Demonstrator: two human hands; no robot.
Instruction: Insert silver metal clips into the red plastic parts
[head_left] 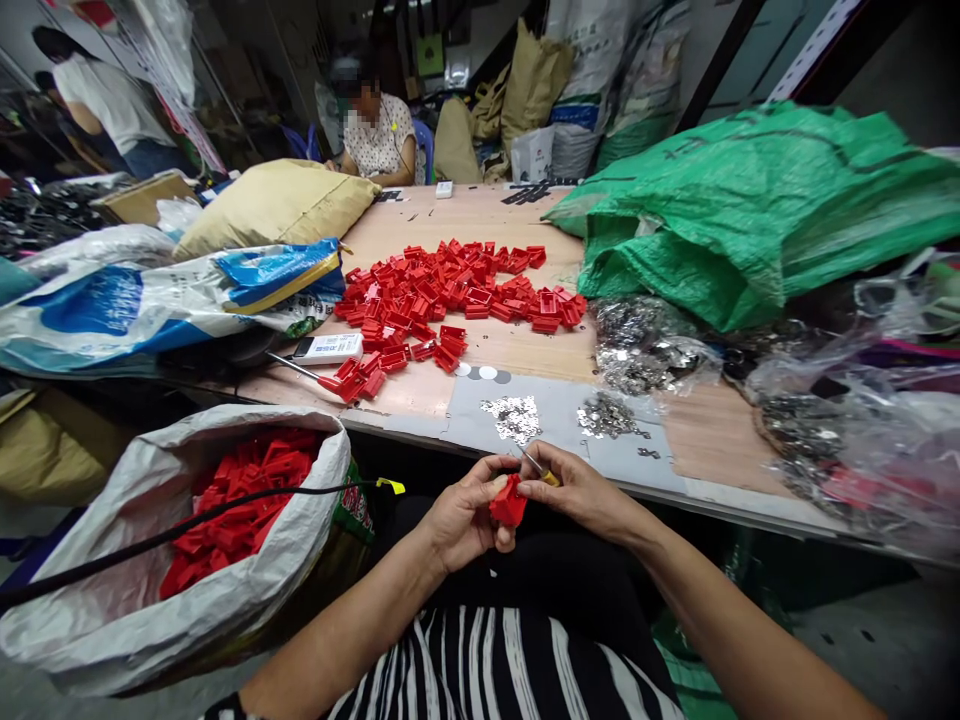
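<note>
Over my lap, just in front of the table edge, my left hand is closed on a small red plastic part, fingers and thumb around it. My right hand grips a yellow-handled screwdriver, its thin metal shaft pointing up and to the left; its tip is too small to make out. The right fingertips also touch the red part. On a grey mat beyond my hands lie a pile of shiny flat metal pieces and a darker pile of small metal pieces.
Loose red parts cover the table's middle. An open white sack of red parts stands at my left, a black cable crossing it. A green sack and bagged metal pieces lie right. A person sits across.
</note>
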